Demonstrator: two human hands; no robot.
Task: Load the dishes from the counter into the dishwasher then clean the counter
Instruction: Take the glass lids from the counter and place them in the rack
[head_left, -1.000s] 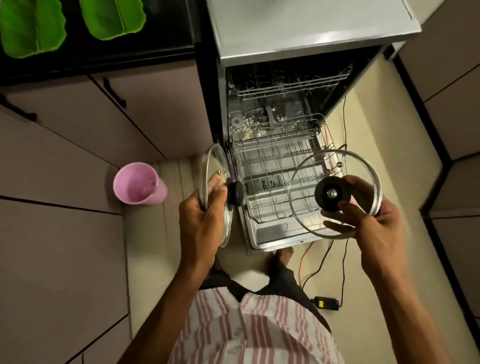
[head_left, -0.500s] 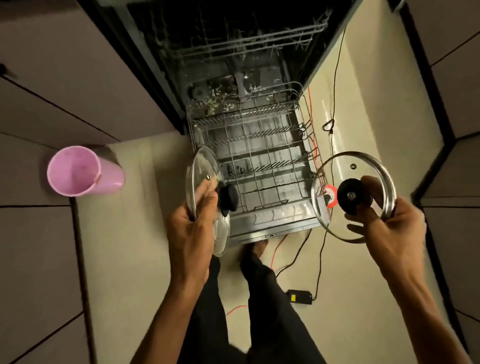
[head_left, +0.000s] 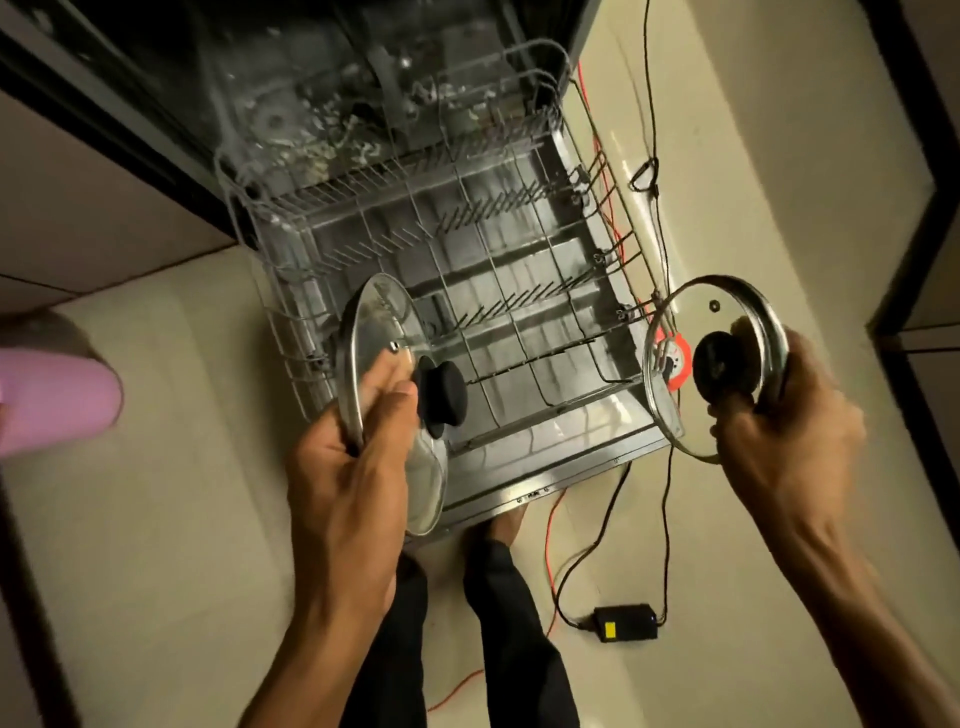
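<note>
I'm holding a glass lid in each hand, left hand (head_left: 345, 467) fingers pinching the left lid (head_left: 387, 395) rim, right hand (head_left: 789, 431) fingers curled round the right lid (head_left: 727, 322) rim, aiming both edge-on between the lower rack (head_left: 467, 270) tines.

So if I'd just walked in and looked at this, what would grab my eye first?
Probably the two glass lids with black knobs, one in each of the hands: the left hand grips the left lid on edge over the rack's near left corner, and the right hand holds the right lid just past the rack's right side. Between them sits the pulled-out wire dishwasher rack, and a pink cup shows at the far left.
</note>
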